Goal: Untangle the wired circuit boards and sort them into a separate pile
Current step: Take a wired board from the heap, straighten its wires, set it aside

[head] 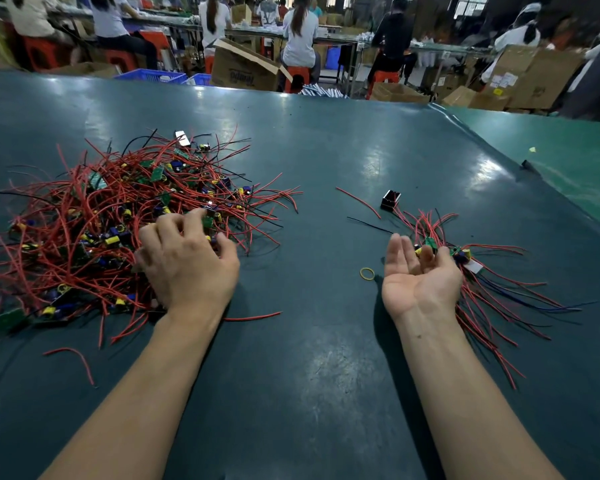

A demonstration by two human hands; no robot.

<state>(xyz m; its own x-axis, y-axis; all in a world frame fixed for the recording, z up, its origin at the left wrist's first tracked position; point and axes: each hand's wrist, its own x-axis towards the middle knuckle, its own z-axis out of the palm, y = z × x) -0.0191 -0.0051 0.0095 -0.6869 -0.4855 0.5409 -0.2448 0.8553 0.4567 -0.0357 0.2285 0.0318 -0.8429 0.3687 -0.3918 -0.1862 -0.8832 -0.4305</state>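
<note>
A big tangled heap of small circuit boards with red and black wires (118, 216) lies on the left of the dark green table (326, 168). My left hand (187, 261) rests palm down on the heap's right edge, its fingers curled into the wires and pinching at a board. A smaller sorted pile of wired boards (482, 282) lies on the right. My right hand (419, 275) sits palm up beside that pile with fingers loosely spread, its fingertips touching the boards there without gripping.
A small black block (390, 199) stands behind the right pile. A yellow rubber band (367, 273) lies left of my right hand. Loose red wires (73, 358) lie near my left forearm. Other people work at benches beyond the table's far edge.
</note>
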